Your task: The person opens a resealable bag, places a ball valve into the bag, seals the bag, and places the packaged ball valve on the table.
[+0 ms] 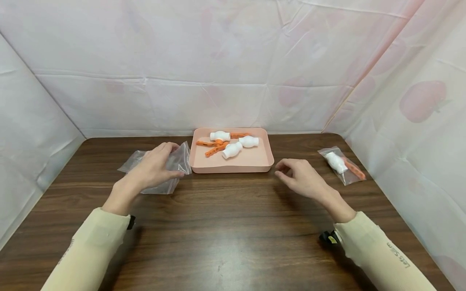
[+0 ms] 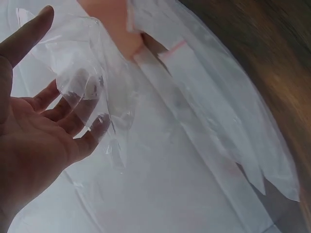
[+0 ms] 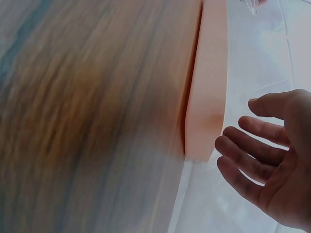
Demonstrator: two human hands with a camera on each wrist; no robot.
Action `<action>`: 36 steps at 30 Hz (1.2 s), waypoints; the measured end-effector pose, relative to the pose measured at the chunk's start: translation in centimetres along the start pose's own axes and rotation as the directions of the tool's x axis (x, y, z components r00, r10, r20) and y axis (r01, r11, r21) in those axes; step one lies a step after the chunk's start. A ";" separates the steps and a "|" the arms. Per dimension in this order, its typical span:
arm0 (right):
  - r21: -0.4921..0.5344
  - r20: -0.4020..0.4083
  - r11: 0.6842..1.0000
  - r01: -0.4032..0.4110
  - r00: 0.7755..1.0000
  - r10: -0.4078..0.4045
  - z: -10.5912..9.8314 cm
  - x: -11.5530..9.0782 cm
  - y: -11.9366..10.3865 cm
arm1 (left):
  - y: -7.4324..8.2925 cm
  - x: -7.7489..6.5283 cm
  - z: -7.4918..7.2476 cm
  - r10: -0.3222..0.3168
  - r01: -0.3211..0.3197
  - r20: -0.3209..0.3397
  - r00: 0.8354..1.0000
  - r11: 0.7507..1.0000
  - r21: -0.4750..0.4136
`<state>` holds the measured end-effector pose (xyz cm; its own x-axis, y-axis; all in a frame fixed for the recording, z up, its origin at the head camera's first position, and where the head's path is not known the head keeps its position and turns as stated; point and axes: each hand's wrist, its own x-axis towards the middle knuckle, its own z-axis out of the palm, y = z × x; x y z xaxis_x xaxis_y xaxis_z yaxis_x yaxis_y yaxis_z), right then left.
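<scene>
My left hand (image 1: 154, 163) has its fingers curved around a clear plastic bag (image 2: 109, 63), the thumb spread apart from them. In the head view that bag stands up beside the tray, and flat clear zip bags (image 1: 160, 188) lie under the hand. My right hand (image 1: 300, 178) hovers by the front right corner of the pink tray (image 1: 233, 169), fingers loosely bent and holding nothing. Inside the tray rest three white plastic ball valves (image 1: 232, 150) with orange handles (image 1: 216, 149).
A bagged white ball valve (image 1: 335, 162) with an orange handle lies on the right of the brown wooden table (image 1: 225, 234). Pale patterned curtains (image 1: 233, 93) hang close behind the tray and along both sides.
</scene>
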<state>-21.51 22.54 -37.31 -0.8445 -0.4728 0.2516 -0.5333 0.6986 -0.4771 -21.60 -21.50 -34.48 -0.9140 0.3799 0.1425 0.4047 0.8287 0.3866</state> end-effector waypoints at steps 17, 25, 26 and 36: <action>0.070 0.018 0.993 0.096 0.995 -0.097 1.7 1.3 -3.1 | 5.6 0.6 2.3 0.144 -0.144 -0.008 0.990 0.989 0.047; 0.142 0.021 0.979 0.146 0.988 -0.151 2.6 1.6 -4.2 | 7.4 0.7 3.6 0.208 -0.207 0.005 0.978 0.976 0.065; 0.149 0.018 0.977 0.153 0.987 -0.158 2.7 1.7 -4.3 | 7.6 0.7 3.8 0.210 -0.210 0.011 0.978 0.976 0.065; 0.284 0.002 0.943 0.171 0.984 -0.179 3.6 2.1 -5.7 | 9.4 0.8 4.9 0.260 -0.259 0.001 0.966 0.963 0.073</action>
<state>-20.06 15.60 -37.05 -0.7351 -0.5916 0.3312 -0.6336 0.4257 -0.6460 -18.44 -11.41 -35.23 -0.7773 0.5827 0.2373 0.6289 0.7294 0.2692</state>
